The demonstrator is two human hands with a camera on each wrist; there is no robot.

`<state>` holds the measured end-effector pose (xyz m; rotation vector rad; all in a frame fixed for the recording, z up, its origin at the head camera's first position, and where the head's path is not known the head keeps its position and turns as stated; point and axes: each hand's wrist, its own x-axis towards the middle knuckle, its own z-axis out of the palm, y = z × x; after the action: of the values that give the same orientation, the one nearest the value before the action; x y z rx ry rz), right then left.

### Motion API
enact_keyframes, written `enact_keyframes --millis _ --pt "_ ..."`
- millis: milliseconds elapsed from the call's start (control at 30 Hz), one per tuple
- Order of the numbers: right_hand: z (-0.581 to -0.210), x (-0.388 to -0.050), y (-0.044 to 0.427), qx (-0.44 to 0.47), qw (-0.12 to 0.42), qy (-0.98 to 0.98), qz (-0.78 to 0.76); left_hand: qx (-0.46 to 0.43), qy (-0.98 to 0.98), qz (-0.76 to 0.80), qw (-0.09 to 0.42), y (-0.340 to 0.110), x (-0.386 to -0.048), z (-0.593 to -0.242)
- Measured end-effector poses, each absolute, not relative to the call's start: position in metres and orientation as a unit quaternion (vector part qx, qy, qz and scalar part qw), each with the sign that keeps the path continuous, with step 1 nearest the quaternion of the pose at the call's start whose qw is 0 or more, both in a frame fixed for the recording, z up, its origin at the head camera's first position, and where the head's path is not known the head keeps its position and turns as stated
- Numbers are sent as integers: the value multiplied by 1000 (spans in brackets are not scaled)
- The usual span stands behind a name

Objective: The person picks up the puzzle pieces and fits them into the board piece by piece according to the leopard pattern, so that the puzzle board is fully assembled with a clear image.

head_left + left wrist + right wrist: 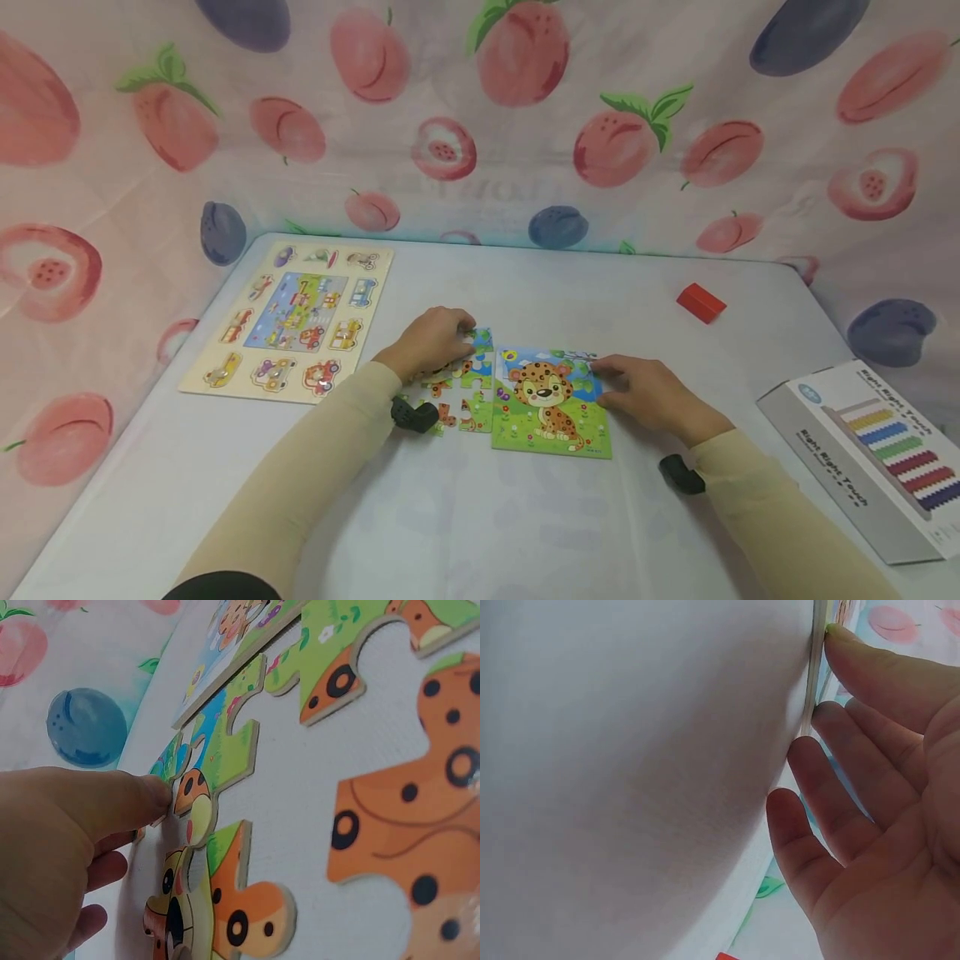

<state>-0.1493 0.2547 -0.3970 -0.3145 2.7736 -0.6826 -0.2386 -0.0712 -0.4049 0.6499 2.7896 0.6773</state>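
Observation:
A picture board [517, 433] with a spotted leopard cub on green grass lies flat near the middle of the table. To its left, loose and partly joined jigsaw pieces [476, 414] form a matching picture with gaps. My left hand [433, 340] is at the upper part of these pieces; in the left wrist view, its thumb and curled fingers pinch a small blue-green jigsaw piece [165, 766], partly hidden by the thumb. My right hand [651, 395] touches the board's right edge, its fingers fairly straight in the right wrist view and the thumb [881, 671] against the edge.
A wooden vehicle puzzle board [251, 367] lies at the left. At the back right is a small red block [701, 302]. A white box [817, 467] picturing coloured toothed strips stands at the right. A fruit-print cloth [517, 158] hangs behind the table.

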Motion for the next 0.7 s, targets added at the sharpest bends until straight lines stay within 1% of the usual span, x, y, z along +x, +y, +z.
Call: enact_keyframes --millis 700 --pt "-392 -139 249 -94 157 960 -210 217 946 217 107 -69 -236 -402"
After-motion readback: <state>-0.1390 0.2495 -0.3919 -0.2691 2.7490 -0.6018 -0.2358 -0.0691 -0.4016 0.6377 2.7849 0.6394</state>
